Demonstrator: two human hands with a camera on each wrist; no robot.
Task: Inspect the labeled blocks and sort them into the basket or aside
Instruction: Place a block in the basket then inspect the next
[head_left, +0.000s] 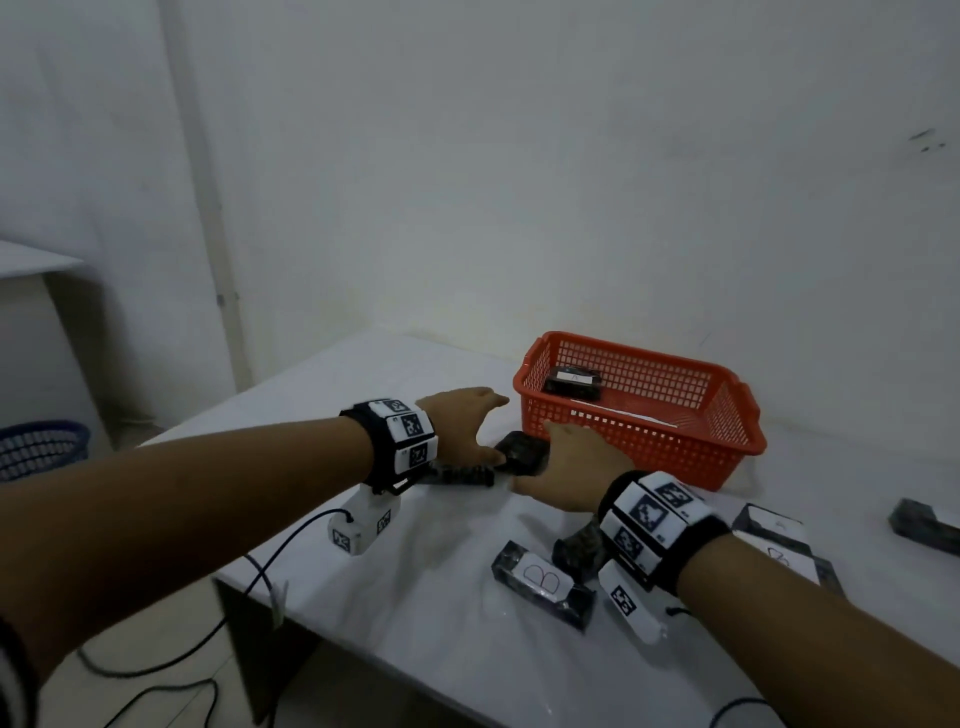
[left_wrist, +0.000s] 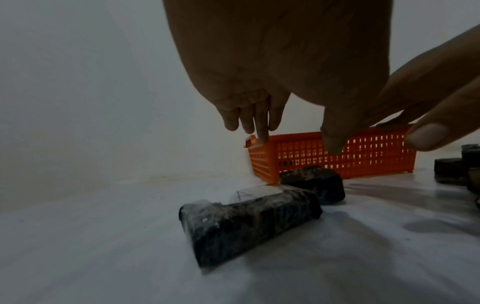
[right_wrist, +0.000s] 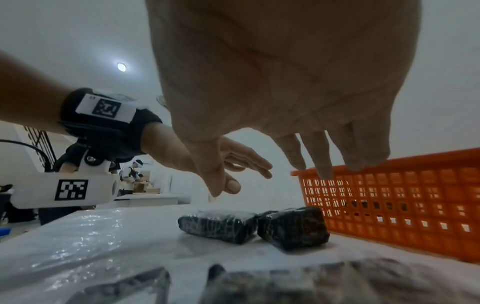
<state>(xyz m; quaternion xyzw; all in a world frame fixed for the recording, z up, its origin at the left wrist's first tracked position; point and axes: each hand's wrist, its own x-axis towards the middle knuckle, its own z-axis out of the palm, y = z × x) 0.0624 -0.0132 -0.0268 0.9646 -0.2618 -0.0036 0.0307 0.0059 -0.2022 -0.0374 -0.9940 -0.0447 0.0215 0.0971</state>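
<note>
Two dark wrapped blocks lie on the white table (head_left: 441, 623), end to end, just beside the orange basket (head_left: 644, 447). The nearer block (left_wrist: 246, 222) has a white label reading "A" on top; its long axis runs L-R in front of me. The 2nd block (left_wrist: 314, 183) shows no label. My left hand (head_left: 457, 421) and right hand (head_left: 576, 467) hover over them, fingers loose, holding nothing. Another block (head_left: 574, 382), label unreadable, sits inside the basket; a "B" block (head_left: 543, 582) lies near my right wrist.
</note>
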